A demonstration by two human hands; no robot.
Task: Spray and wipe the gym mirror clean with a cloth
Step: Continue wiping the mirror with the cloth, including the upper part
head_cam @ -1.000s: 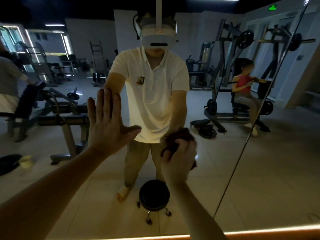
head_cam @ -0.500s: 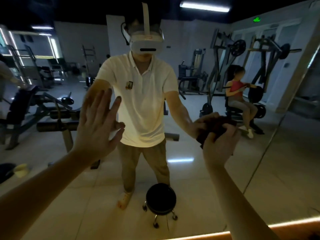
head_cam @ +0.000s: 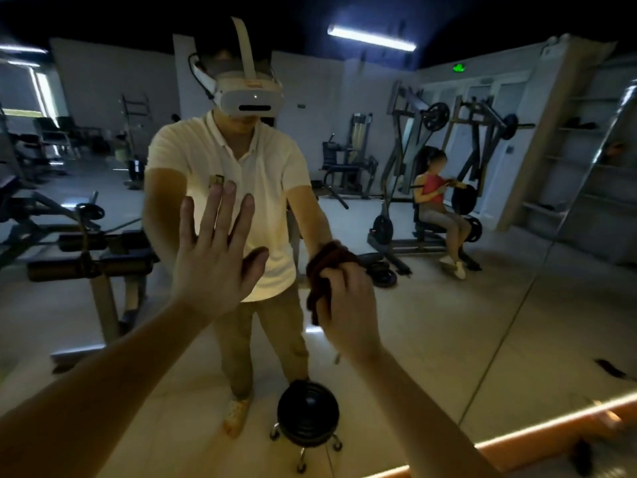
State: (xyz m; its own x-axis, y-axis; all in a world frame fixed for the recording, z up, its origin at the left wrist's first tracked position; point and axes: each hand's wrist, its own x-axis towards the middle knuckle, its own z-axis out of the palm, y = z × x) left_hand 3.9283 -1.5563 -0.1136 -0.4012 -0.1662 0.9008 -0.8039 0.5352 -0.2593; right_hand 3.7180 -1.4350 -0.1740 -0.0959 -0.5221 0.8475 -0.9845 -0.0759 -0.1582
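The gym mirror [head_cam: 431,339] fills the head view and reflects me and the room behind. My left hand [head_cam: 215,257] lies flat against the glass with straight, spread fingers. My right hand [head_cam: 346,305] grips a bunched dark red cloth [head_cam: 325,267] and holds it against the mirror at waist height of my reflection. No spray bottle is visible.
A vertical seam [head_cam: 537,270] between mirror panels runs down the right side. An orange lit strip [head_cam: 551,429] marks the mirror's bottom edge. Reflected are a black rolling stool [head_cam: 306,412], weight benches at left, and a seated person on a machine [head_cam: 437,208].
My right hand has swept the cloth to the right and then back toward the middle of the glass. My left hand has stayed flat on the mirror. My head has tilted.
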